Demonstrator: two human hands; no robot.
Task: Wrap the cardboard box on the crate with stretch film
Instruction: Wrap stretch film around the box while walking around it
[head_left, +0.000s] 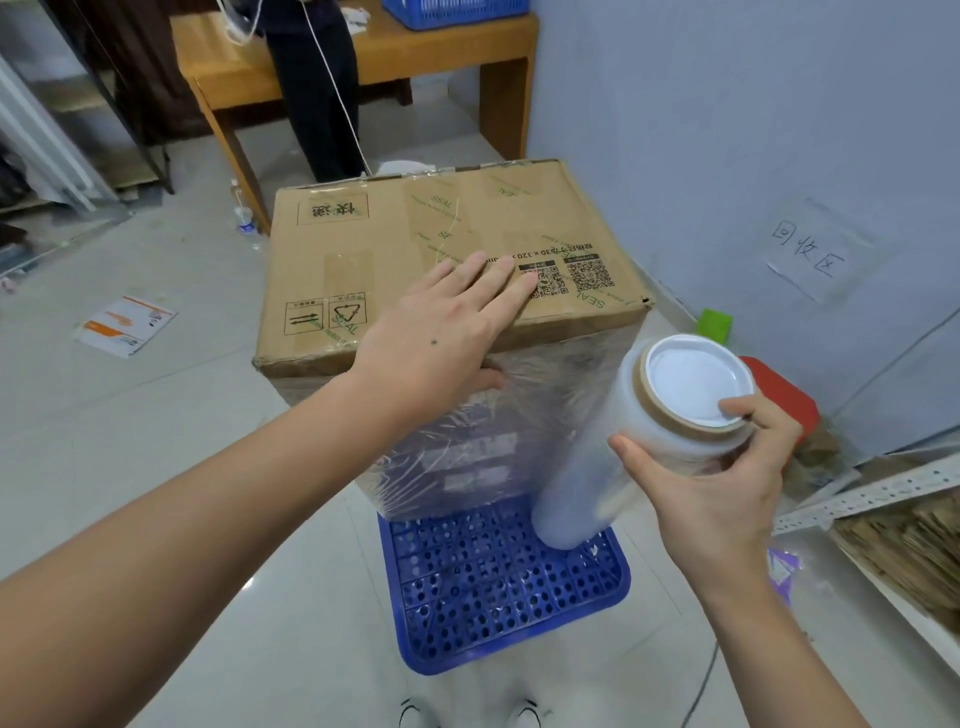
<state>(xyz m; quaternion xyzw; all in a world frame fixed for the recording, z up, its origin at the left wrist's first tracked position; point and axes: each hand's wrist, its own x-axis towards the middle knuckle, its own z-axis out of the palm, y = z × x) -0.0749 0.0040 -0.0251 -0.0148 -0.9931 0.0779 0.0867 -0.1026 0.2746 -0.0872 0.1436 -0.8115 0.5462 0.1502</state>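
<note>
Cardboard box (441, 244) stands on a blue perforated crate (498, 587) on the tiled floor, its long axis running left to right and its near face already covered in wrinkled stretch film (467, 457). Left hand (441, 332) reaches over the near top edge, fingers straight and flat on the lid, thumb hooked down against the filmed front face. Right hand (711, 478) grips the upper end of the film roll (623, 447), fingers curled round its side with one fingertip on the white end cap. The roll stands tilted just beside the box's near right corner, its long axis leaning from the crate up toward the camera, its lower end near the crate's grid.

On the lid, printing reads upside down from here: "SEAL" on the green-lettered tape, two QR codes, a recycling triangle, arrow marks, and "30 × 320". A paper sign (810, 254) on the right wall carries handwritten Chinese characters.
</note>
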